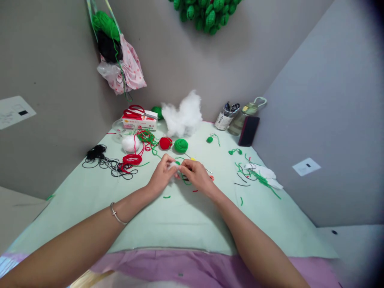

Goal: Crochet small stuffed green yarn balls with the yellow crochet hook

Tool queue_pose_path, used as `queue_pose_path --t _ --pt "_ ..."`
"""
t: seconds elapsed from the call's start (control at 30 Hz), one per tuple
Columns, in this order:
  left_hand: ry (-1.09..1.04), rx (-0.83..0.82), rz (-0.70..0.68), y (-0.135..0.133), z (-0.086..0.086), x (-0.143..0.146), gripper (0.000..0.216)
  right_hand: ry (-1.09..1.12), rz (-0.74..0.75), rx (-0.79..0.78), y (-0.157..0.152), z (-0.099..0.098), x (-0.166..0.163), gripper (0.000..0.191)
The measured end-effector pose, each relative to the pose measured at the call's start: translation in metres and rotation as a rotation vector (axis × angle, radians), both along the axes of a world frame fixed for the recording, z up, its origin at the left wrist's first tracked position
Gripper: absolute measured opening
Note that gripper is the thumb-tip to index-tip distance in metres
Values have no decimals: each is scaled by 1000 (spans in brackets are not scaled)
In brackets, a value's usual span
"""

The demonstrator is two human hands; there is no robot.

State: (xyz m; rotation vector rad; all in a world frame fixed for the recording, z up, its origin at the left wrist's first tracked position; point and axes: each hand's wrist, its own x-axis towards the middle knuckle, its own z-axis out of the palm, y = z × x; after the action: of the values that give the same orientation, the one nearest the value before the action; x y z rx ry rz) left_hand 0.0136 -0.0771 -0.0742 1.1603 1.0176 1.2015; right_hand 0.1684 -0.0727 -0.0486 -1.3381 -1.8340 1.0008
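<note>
My left hand [162,173] and my right hand [196,175] meet over the middle of the pale green table cover [168,224]. Both are closed in a pinch around a small white tuft of stuffing [174,166] with a bit of green yarn at it. Just beyond my fingers lie a green crocheted ball [181,145] and a red crocheted ball [165,143]. A white ball [130,143] rests further left. Short green and red yarn snippets lie around my hands.
A heap of white stuffing [183,115], a tissue box with red scissors [139,118], a pen jar [225,116], a bottle [244,117] and a dark phone [249,131] stand at the back. Black yarn [99,157] and red yarn [132,160] lie left; green scraps [258,176] right.
</note>
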Motion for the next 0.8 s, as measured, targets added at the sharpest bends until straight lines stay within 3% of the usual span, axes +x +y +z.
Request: queue_pose_path --t 0.3,0.5,0.8 --pt "-68 2 -51 -1 7 -4 18 -52 -130 -4 1 -2 1 21" --pt "-74 -16 -107 4 5 -10 38 -122 -102 50 -2 1 5 22" --pt "-31 8 23 15 -7 -1 26 -200 -26 138 -16 4 -10 21"
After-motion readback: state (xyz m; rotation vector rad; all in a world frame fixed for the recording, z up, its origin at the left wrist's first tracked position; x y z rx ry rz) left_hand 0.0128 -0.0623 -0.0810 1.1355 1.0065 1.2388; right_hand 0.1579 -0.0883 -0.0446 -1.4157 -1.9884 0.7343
